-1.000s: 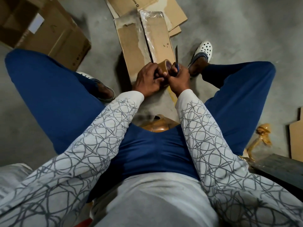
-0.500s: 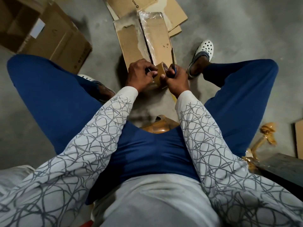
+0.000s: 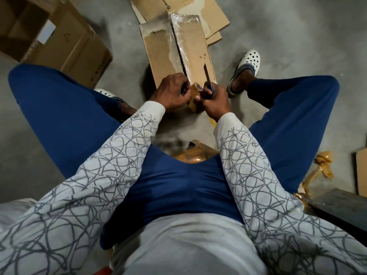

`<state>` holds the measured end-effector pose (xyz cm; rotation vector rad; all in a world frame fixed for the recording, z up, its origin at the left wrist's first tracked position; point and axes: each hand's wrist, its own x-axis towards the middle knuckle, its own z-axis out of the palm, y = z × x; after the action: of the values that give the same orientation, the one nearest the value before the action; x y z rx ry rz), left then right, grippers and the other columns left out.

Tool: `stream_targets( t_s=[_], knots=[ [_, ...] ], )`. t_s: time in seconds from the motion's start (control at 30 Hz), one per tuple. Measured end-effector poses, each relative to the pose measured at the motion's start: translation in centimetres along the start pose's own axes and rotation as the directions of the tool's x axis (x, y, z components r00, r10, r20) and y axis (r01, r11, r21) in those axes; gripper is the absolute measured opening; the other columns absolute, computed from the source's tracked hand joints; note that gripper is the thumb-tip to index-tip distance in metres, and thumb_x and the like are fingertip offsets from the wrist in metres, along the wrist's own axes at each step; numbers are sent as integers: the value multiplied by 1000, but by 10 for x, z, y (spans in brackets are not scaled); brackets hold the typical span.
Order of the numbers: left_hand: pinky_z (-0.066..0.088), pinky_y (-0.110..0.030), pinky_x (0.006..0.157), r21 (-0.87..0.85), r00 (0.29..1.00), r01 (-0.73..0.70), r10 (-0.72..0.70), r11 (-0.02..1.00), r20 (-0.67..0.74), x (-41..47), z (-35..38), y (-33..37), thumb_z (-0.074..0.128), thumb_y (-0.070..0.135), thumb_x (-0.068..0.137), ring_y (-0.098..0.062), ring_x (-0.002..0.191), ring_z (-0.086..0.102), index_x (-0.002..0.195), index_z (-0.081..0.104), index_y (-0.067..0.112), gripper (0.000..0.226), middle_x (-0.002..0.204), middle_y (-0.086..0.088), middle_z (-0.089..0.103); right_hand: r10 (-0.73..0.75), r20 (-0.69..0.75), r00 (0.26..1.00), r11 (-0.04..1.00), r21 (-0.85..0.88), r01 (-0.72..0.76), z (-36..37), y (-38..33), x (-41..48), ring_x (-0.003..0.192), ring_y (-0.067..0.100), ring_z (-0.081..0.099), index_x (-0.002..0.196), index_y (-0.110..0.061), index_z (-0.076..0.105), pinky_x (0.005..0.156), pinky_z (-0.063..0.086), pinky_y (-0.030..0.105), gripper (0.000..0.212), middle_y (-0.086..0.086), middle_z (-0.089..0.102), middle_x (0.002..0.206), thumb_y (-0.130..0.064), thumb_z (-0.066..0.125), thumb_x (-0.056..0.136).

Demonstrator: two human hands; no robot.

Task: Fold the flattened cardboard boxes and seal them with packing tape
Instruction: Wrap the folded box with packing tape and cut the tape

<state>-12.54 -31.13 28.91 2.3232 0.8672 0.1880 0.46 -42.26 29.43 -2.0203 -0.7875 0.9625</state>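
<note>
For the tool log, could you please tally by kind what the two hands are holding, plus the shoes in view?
Tape roll, in the left hand: 1
Knife, in the right hand: 1
White clogs: 2
Total: 4

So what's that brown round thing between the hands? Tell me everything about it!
It is a roll of brown packing tape, shiny and tan, with some reddish print showing on its upper end. It sits tilted on edge between the two hands, over a flattened cardboard box. The left hand grips one side. The right hand touches the other side with its thumb while holding a utility knife.
</note>
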Motion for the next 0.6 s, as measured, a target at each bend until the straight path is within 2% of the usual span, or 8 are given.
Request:
stream_targets(
  t_s=[0.1, 0.23, 0.33, 0.4, 0.47, 0.6],
  knots=[
    [39, -29, 70, 26, 999, 49, -49, 998, -11, 1, 4, 2, 60, 20, 87, -27, 83, 58, 92, 62, 6, 15, 93, -14, 61, 5, 22, 1000, 1000, 16, -5, 2, -5, 0, 77, 15, 62, 68, -27, 56, 72, 57, 36, 25, -6, 64, 74, -10, 72, 77],
    [41, -40, 74, 47, 990, 79, -73, 996, -118, 1, -6, 0, 57, 14, 88, -37, 87, 56, 92, 57, 2, 13, 95, -21, 57, -85, 75, 994, 995, -42, 89, 5, -28, 13, 78, 16, 63, 71, -32, 60, 70, 54, 33, 27, -10, 65, 74, -7, 71, 77],
    [45, -34, 75, -39, 954, 130, -136, 991, -267, 5, -34, -5, 61, 15, 89, -29, 87, 59, 96, 63, 6, 11, 97, -14, 62, -156, 114, 981, 980, -102, 168, 6, -62, 29, 74, 15, 60, 67, -33, 53, 67, 50, 27, 33, -12, 59, 69, -8, 70, 79],
    [52, -31, 77, -96, 922, 149, -173, 984, -348, 7, -56, -9, 66, 17, 87, -24, 86, 64, 97, 71, 11, 13, 97, -9, 69, -200, 129, 971, 969, -118, 215, 5, -85, 36, 67, 8, 54, 65, -32, 50, 61, 43, 22, 36, -14, 55, 67, -6, 70, 79],
    [54, -28, 80, -88, 919, 137, -160, 987, -360, 8, -77, -12, 71, 17, 85, -20, 84, 66, 96, 76, 13, 13, 96, -5, 73, -225, 153, 962, 961, -128, 245, 5, -103, 39, 64, 4, 48, 63, -28, 48, 56, 37, 20, 36, -13, 53, 65, -3, 69, 79],
    [54, -26, 80, -63, 943, 111, -125, 992, -310, 5, -104, -15, 72, 17, 85, -17, 83, 65, 95, 76, 11, 12, 95, -4, 73, -248, 166, 954, 955, -122, 270, 10, -127, 35, 63, 1, 45, 63, -29, 48, 54, 35, 21, 36, -13, 51, 65, -3, 68, 80]
  ],
)
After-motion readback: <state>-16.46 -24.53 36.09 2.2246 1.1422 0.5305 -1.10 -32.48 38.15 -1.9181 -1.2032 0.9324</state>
